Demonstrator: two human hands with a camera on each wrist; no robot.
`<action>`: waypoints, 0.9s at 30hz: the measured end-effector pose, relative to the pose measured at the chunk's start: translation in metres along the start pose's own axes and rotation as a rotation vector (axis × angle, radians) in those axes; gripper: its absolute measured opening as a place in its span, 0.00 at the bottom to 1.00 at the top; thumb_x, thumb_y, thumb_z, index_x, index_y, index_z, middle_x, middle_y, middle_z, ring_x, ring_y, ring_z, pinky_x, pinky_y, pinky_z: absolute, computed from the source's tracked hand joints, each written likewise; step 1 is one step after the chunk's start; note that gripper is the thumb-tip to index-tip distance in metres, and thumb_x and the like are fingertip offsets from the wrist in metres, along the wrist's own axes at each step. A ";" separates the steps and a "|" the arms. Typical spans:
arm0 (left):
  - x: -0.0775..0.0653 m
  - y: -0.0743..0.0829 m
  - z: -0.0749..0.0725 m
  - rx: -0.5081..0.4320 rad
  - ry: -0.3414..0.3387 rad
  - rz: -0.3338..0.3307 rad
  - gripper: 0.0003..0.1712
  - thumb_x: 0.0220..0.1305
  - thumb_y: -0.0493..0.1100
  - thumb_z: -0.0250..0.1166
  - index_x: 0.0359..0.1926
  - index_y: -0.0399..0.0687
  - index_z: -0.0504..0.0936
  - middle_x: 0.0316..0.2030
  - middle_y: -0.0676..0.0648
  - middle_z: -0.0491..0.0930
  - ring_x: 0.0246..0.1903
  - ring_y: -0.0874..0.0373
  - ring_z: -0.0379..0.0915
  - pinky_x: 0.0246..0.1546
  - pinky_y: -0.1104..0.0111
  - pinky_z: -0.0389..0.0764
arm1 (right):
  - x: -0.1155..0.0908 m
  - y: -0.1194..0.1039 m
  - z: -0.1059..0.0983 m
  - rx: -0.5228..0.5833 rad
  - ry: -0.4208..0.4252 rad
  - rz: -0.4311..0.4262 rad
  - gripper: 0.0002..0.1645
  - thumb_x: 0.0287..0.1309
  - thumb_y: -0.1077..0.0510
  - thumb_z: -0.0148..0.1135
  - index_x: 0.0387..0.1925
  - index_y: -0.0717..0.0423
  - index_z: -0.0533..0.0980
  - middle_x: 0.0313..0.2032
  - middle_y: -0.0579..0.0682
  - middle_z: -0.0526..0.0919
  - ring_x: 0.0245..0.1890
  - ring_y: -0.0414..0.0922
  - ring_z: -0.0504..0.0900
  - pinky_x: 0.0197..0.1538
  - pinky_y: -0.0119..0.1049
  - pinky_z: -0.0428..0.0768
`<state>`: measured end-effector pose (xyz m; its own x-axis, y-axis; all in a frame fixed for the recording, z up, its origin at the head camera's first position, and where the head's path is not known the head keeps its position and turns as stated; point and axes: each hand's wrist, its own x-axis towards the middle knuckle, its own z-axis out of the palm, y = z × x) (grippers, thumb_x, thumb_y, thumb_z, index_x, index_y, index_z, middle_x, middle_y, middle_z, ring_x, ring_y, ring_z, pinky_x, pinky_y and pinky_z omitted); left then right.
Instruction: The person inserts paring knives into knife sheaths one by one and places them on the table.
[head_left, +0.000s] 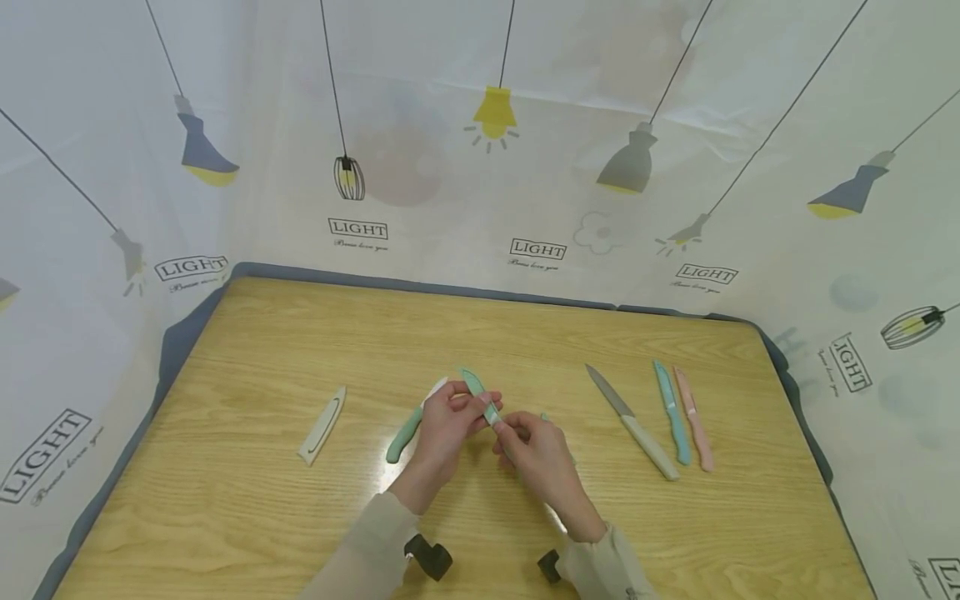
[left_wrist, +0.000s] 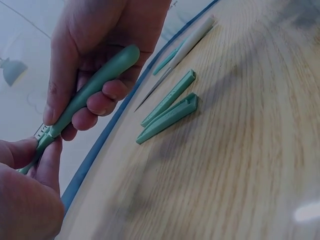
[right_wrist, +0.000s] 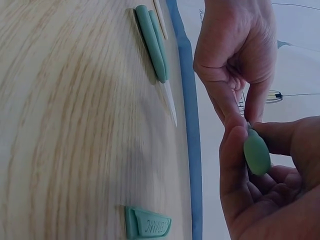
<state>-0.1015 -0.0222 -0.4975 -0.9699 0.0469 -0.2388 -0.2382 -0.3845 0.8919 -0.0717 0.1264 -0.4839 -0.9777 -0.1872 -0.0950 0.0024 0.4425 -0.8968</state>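
One white sheath [head_left: 322, 427] is lying leftmost on the table [head_left: 240, 358]; next, a green-handled knife [head_left: 403, 437] is resting just beside the left hand [head_left: 447, 423]. That hand is pinching a green sheath [head_left: 472, 382] above the table. The sheath's long axis is slanting from far left to near right, running roughly in line with a green handle [left_wrist: 95, 90] that the right hand [head_left: 538, 454] is gripping with curled fingers. Neither hand is nearer: they are meeting where sheath and handle join. Farther right, a cream-handled knife [head_left: 649, 446], blue knife [head_left: 672, 421] and pink knife [head_left: 696, 429] are lying well apart.
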 end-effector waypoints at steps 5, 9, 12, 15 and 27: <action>0.000 0.000 -0.002 -0.014 0.001 -0.012 0.17 0.63 0.32 0.62 0.49 0.25 0.69 0.41 0.31 0.82 0.43 0.47 0.82 0.43 0.63 0.83 | -0.001 0.000 0.000 -0.033 -0.010 -0.014 0.18 0.69 0.52 0.54 0.40 0.65 0.79 0.24 0.49 0.84 0.23 0.50 0.83 0.22 0.30 0.80; 0.000 0.001 -0.002 -0.010 0.004 -0.017 0.17 0.63 0.31 0.62 0.49 0.25 0.69 0.41 0.31 0.82 0.42 0.46 0.82 0.43 0.62 0.83 | -0.001 0.002 0.000 -0.085 -0.004 -0.036 0.18 0.68 0.50 0.55 0.39 0.62 0.80 0.24 0.49 0.84 0.23 0.47 0.82 0.22 0.29 0.79; -0.001 0.001 -0.001 -0.010 0.011 -0.020 0.16 0.63 0.31 0.62 0.49 0.25 0.70 0.41 0.31 0.83 0.42 0.47 0.82 0.43 0.62 0.83 | -0.002 0.004 0.000 -0.174 0.030 -0.073 0.17 0.66 0.48 0.57 0.39 0.58 0.81 0.26 0.45 0.84 0.24 0.39 0.81 0.29 0.32 0.81; -0.001 0.001 -0.001 -0.004 0.019 -0.020 0.17 0.63 0.31 0.62 0.49 0.25 0.70 0.41 0.32 0.83 0.41 0.47 0.82 0.43 0.62 0.83 | -0.002 0.005 0.000 -0.268 0.075 -0.120 0.15 0.62 0.48 0.61 0.39 0.56 0.81 0.28 0.42 0.85 0.27 0.35 0.81 0.34 0.34 0.82; -0.003 -0.002 0.005 0.011 -0.006 -0.033 0.19 0.62 0.35 0.64 0.51 0.28 0.71 0.44 0.31 0.82 0.45 0.47 0.81 0.45 0.62 0.82 | -0.008 0.006 -0.005 -0.449 0.154 -0.157 0.11 0.56 0.51 0.66 0.37 0.53 0.80 0.28 0.40 0.79 0.25 0.33 0.74 0.26 0.28 0.75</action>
<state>-0.0985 -0.0174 -0.4969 -0.9619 0.0650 -0.2655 -0.2702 -0.3725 0.8878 -0.0652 0.1351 -0.4862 -0.9787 -0.1655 0.1214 -0.2050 0.7597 -0.6171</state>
